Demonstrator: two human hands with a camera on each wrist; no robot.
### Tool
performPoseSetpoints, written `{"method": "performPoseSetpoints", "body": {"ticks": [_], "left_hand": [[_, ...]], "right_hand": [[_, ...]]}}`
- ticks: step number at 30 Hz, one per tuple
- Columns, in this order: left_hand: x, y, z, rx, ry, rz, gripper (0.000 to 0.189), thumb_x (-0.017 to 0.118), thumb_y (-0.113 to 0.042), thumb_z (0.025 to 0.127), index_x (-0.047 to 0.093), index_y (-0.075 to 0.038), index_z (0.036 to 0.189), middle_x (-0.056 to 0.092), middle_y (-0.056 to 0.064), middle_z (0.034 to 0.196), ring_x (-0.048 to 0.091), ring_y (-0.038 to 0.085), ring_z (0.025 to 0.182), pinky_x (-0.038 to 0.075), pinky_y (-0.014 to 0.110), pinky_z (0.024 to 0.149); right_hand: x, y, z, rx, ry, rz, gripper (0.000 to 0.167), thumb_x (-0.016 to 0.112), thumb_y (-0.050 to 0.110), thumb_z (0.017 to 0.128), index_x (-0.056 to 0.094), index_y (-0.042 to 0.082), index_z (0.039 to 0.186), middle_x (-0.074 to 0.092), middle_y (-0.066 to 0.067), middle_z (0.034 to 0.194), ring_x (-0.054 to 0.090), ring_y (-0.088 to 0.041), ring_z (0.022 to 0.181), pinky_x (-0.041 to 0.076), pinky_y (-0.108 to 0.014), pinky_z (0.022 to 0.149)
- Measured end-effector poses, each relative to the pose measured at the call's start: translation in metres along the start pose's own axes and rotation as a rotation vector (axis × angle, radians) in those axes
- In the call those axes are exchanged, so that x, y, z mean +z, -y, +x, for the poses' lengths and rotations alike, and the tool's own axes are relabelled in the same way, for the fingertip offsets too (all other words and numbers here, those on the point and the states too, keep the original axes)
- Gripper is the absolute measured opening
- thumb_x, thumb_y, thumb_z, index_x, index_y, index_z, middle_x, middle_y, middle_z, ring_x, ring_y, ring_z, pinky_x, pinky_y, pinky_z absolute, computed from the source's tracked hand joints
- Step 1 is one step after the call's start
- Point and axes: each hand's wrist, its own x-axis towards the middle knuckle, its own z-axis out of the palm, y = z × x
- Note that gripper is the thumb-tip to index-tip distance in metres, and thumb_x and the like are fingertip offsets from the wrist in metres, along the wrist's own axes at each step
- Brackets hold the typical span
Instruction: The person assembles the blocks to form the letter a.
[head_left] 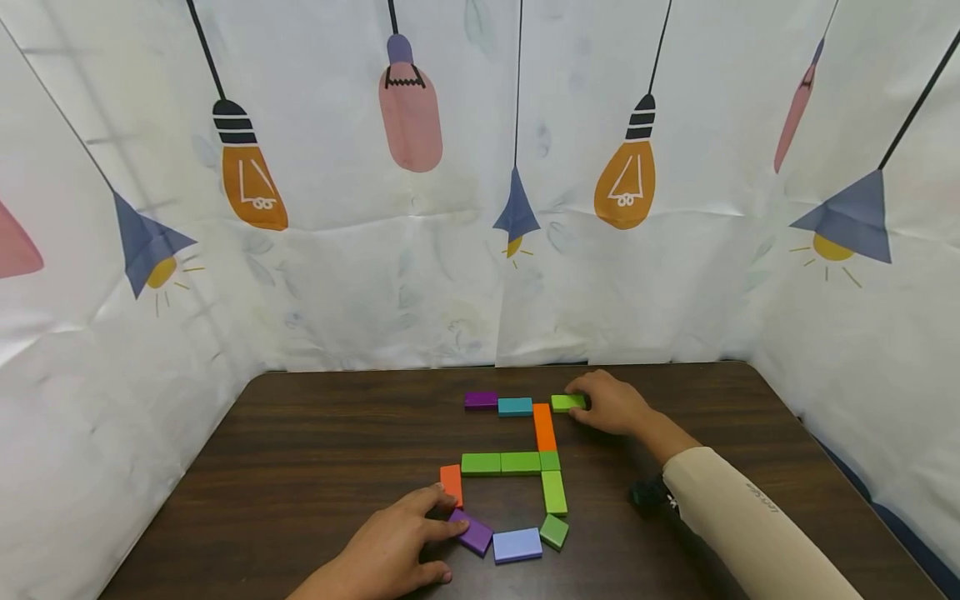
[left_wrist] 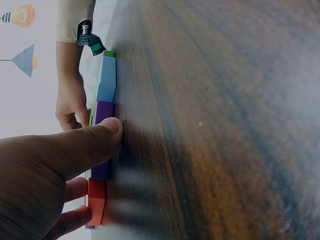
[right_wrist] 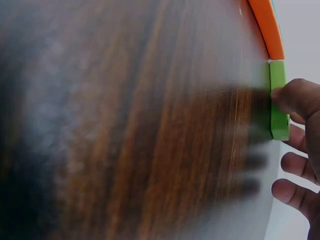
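Observation:
My right hand (head_left: 609,403) pinches a bright green block (head_left: 567,403) between thumb and fingers at the far right end of the top row; the right wrist view shows the thumb on the face of the green block (right_wrist: 278,107). My left hand (head_left: 392,537) rests at the near left, one finger touching a purple block (head_left: 476,536) and another touching an orange block (head_left: 451,483). Its thumb lies apart from the blocks, in front of the purple block (left_wrist: 101,169) in the left wrist view.
Flat blocks form an angular outline on the dark wooden table (head_left: 315,450): a lavender block (head_left: 517,546), several green blocks (head_left: 520,464), an upright-lying orange block (head_left: 543,427), a blue block (head_left: 515,407) and a purple block (head_left: 481,401). A lamp-patterned curtain (head_left: 337,275) surrounds the table.

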Motion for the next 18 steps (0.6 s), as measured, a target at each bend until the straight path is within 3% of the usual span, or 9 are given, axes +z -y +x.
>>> {"method": "performPoseSetpoints", "body": {"ticks": [9,18], "left_hand": [[0.000,0.000,-0.001,-0.004,0.002,-0.001,0.056,0.083,-0.047,0.084,0.068,-0.032,0.136,0.055,-0.001,0.138,0.054,0.021,0.125,0.056,0.044,0.088],[0.001,0.001,-0.001,0.011,-0.012,0.002,0.055,0.083,-0.046,0.085,0.069,-0.030,0.136,0.055,0.000,0.138,0.055,0.020,0.123,0.056,0.041,0.086]], "right_hand": [[-0.003,-0.003,-0.002,0.016,0.035,-0.012,0.034,0.076,0.030,0.091,0.073,0.015,0.121,0.064,0.001,0.107,0.054,-0.018,0.095,0.050,-0.040,0.075],[-0.009,-0.001,-0.018,0.014,-0.015,-0.027,0.029,0.076,0.036,0.089,0.073,0.018,0.111,0.058,0.007,0.091,0.049,-0.014,0.083,0.046,-0.035,0.064]]}}
